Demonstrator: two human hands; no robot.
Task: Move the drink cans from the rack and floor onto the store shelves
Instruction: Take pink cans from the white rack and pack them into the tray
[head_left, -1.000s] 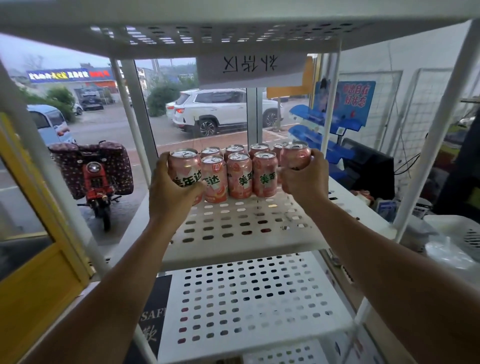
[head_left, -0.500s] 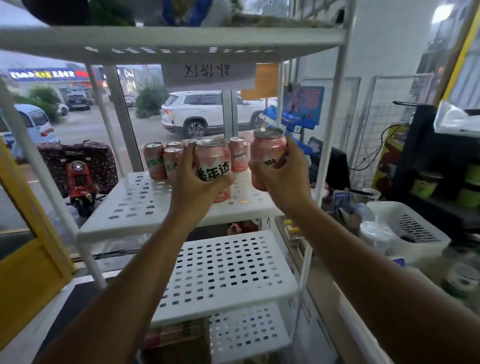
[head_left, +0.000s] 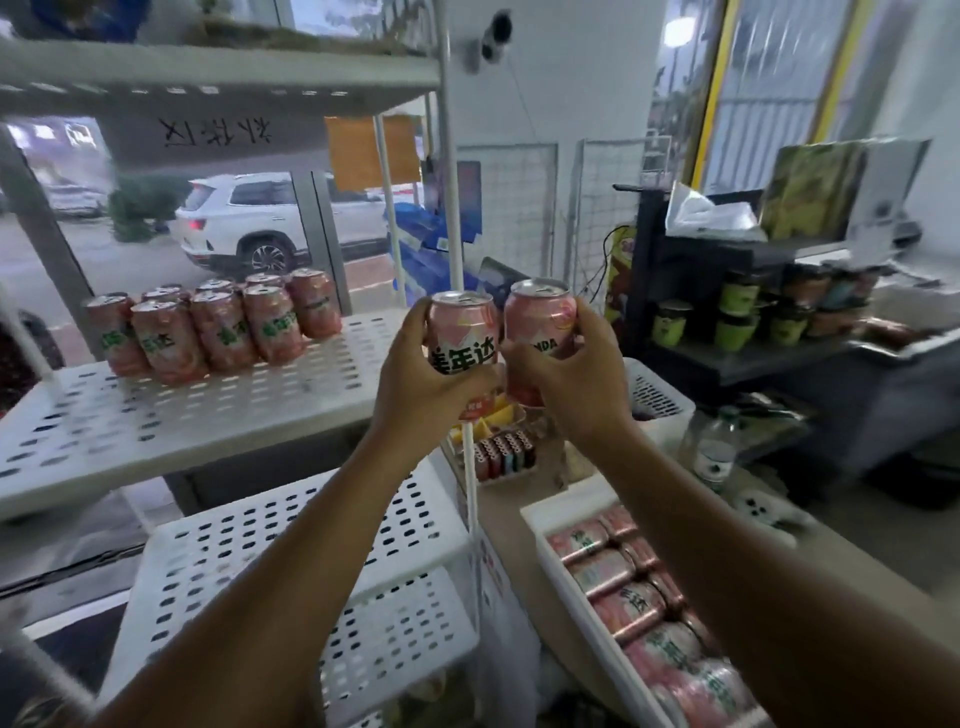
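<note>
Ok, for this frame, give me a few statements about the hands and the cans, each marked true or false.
1. The left hand holds a pink can and the right hand holds a second can. True.
2. Both held cans rest on the rack shelf. False: they are held up in the air, off the shelf.
3. The tray cans lie on their sides in the white tray. True.
4. The shelf cans lie on their sides. False: they stand upright in a group.
</note>
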